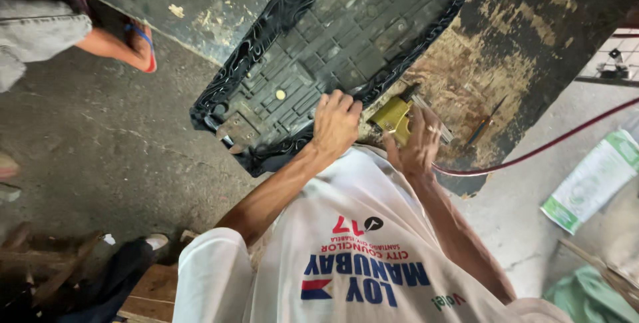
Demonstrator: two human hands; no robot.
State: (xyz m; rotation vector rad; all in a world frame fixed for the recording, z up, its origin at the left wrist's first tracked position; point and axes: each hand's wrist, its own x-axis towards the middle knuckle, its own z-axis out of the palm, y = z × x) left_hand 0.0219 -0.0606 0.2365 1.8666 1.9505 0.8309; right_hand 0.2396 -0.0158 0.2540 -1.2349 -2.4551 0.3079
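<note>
Left hand (336, 123) gripped the seat (333, 36) edge at frame centre, the seat's long axis running up-right from it, while the right hand (419, 143), just beside, was closed on the yellow stapler (393, 116) touching that edge.

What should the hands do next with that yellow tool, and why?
Probably bring the yellow staple gun in the right hand up against the black cover edge beside the left hand. That hand pinches the cover over the rim of the upturned seat, and the tool's nose looks just short of that edge.
</note>
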